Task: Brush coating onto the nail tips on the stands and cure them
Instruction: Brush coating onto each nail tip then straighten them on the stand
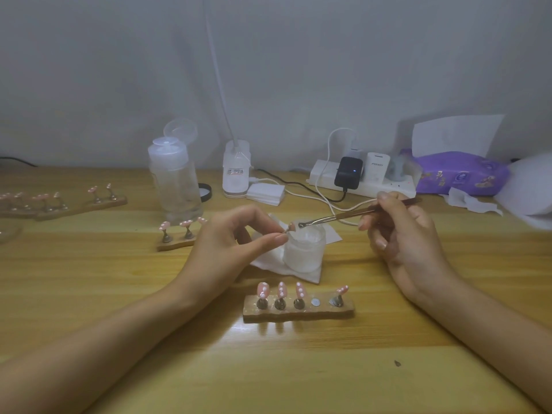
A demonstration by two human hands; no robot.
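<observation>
The left hand (pixel 236 234) pinches one nail tip (pixel 291 225) between thumb and forefinger, apparently by the small peg under it, and the other fingers curl loosely. The tip sits just past those fingertips, over the near rim of a frosted jar (pixel 304 249) that stands on a tissue (pixel 268 261).

The right hand (pixel 400 231) grips a thin metal-shafted brush (pixel 337 218) like a pen. The brush end reaches across the jar and touches, or nearly touches, the nail tip; I cannot tell which.

Below both hands, nearer the person, lies a wooden stand (pixel 298 312) with four pink tips on pegs and one bare metal disc (pixel 315 301). That disc is probably this tip's place. Another stand (pixel 176 243) is just beyond the left hand.

The tip looks very light, thin and stiff, with a smooth curved top that will be slick and easy to smear once coated. It is best held low on the peg and never on the painted face. A light pinch should do, since a hard squeeze could flick it away. The peg probably snaps onto the disc by magnet, so it should be set down straight.
</observation>
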